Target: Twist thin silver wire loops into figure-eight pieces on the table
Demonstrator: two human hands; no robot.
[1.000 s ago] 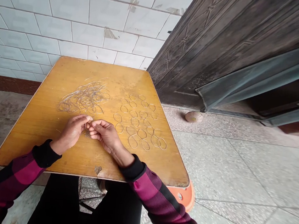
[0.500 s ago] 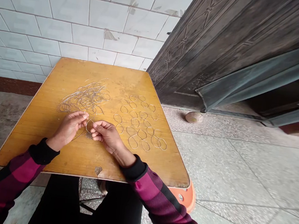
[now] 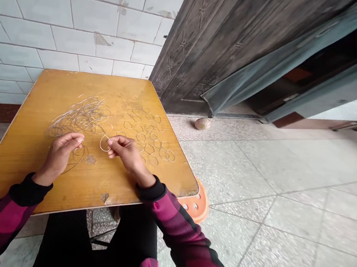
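My right hand (image 3: 127, 151) pinches a thin wire loop (image 3: 101, 143) between thumb and fingers, above the middle of the wooden table (image 3: 122, 183). To its left, my left hand (image 3: 59, 155) is closed, with thumb and forefinger pressed together. A curved wire (image 3: 80, 161) shows beside and below the left fingers; whether they grip it I cannot tell. Beyond the hands lies a tangled heap of wire (image 3: 81, 112). Several bent wire pieces shaped into paired rings (image 3: 140, 137) are spread on the table's right side.
A white tiled wall (image 3: 93, 16) stands behind the table, with a dark carved door (image 3: 185, 66) to its right. An orange stool (image 3: 201, 204) shows under the table's right corner. A rounded stone-like object (image 3: 202, 123) sits on the floor near the doorway.
My hands have moved apart, the right one keeping the wire loop and the left one drawing away leftward. The view has swung to the right.
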